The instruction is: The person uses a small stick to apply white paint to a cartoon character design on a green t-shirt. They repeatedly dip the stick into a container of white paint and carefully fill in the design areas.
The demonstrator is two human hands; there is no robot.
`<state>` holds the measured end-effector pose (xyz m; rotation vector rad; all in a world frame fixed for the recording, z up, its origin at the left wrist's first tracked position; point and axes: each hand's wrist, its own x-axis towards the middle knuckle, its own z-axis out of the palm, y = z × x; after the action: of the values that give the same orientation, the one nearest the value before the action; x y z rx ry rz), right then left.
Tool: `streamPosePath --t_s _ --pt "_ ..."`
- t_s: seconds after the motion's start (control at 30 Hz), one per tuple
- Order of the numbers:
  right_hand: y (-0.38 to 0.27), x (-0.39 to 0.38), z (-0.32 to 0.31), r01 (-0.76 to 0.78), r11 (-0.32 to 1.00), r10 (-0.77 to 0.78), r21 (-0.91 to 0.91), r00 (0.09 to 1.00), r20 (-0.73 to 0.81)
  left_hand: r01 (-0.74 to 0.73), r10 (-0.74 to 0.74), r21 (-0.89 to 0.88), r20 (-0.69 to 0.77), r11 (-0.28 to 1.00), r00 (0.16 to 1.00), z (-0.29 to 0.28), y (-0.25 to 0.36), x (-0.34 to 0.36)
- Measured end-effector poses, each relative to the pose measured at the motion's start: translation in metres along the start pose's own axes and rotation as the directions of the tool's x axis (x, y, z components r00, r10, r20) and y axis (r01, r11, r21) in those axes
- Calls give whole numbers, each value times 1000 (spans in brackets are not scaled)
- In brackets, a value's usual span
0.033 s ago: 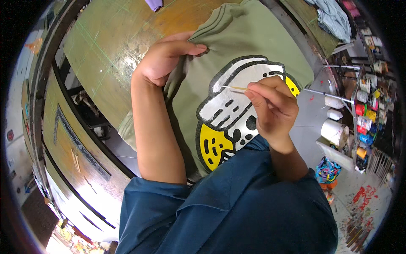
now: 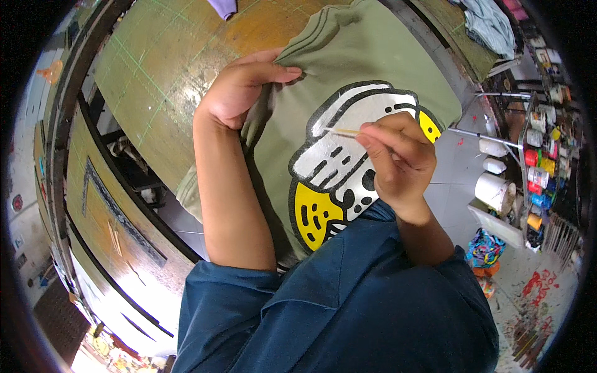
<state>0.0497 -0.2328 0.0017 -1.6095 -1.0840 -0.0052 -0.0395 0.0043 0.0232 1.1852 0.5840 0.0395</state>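
An olive-green T-shirt (image 2: 354,53) lies over the table's edge near me, bearing a print (image 2: 367,102) of white and yellow shapes with thick black outlines. My left hand (image 2: 239,87) is closed on a fold of the shirt at its left side, thumb on top and fingers hidden behind the cloth. Between thumb and forefinger my right hand (image 2: 404,155) pinches a thin, pale, toothpick-like stick (image 2: 345,132). The stick's whitish tip points left and is at the white area beside a black outline; whether it touches cannot be made out.
Under the shirt is a worn greenish table (image 2: 149,81) with green lines. A purple cloth (image 2: 224,7) lies at its far edge. Left stands another surface with a dark angled strip (image 2: 121,211) and thin sticks (image 2: 115,238). At right are shelved paint containers (image 2: 538,180) and a white bucket (image 2: 494,191).
The view has shifted very slightly. My right hand and the stick have tilted a little, the tip staying at nearly the same spot on the print. My left hand keeps its hold.
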Motion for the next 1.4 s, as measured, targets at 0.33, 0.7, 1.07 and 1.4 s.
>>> streamPosePath --t_s 0.33,0.7,1.07,1.4 --pt "-1 0 4 41 975 -34 -218 999 35 16 -16 -38 -5 999 1000 -2 2 6" --pt "-3 2 4 4 968 3 -252 1000 29 3 1 -133 33 991 999 -5 -3 9" --pt "-3 0 6 1 969 -2 -246 1000 -4 10 -4 -119 45 993 999 -6 -3 9" --pt "-2 -1 7 2 968 -14 -249 999 -46 24 -24 -120 3 992 1000 -1 0 8"
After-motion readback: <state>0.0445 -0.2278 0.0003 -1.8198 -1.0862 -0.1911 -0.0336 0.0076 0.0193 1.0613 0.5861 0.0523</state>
